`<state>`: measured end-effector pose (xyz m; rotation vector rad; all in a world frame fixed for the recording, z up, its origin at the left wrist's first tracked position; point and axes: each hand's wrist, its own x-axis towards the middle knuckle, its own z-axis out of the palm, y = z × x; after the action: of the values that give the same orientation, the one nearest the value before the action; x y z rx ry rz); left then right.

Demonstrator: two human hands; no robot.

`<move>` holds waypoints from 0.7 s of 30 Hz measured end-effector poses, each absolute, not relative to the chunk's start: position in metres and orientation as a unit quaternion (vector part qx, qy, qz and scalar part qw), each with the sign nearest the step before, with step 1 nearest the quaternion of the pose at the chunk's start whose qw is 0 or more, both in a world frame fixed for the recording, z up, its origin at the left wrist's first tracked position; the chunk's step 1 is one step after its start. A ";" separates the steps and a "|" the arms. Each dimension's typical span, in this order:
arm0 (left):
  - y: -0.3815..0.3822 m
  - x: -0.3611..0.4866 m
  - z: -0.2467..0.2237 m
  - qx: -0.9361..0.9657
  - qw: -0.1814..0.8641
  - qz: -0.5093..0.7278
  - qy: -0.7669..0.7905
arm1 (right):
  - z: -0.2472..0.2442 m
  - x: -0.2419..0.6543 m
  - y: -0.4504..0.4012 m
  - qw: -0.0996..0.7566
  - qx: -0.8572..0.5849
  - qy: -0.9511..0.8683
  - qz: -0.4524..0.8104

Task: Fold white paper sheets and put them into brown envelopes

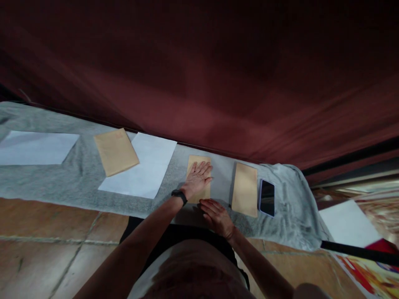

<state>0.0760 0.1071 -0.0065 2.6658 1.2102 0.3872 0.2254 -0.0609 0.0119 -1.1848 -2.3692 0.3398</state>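
Note:
A tan envelope (204,193) lies flat on the grey cloth in front of me. My left hand (198,178), with a dark band on its wrist, rests palm down on it with the fingers spread. My right hand (217,216) lies at the envelope's near edge, fingers stretched out and holding nothing visible. To the right is a second tan envelope or packet (245,189). Further left, another tan envelope (116,152) overlaps a white sheet (146,166).
A phone (267,198) lies on the grey cloth (289,207) at the right. Another white sheet (37,148) is at the far left. A dark red curtain (199,104) hangs behind the cloth-covered surface. White paper (349,224) and a colourful print (370,276) are at the lower right.

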 end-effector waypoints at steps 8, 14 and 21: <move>0.094 0.070 -0.009 0.868 0.084 0.122 0.475 | 0.010 0.223 -0.060 0.247 -0.429 -0.860 0.127; 0.078 0.058 -0.009 0.867 0.072 0.110 0.481 | 0.009 0.224 -0.060 0.239 -0.428 -0.864 0.115; 0.051 0.040 -0.009 0.874 0.073 0.104 0.469 | 0.007 0.222 -0.061 0.237 -0.442 -0.859 0.105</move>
<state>0.0404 0.0506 -0.0091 2.6250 1.4089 0.3113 0.2225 -0.0614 0.0071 -1.2123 -2.3541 0.2891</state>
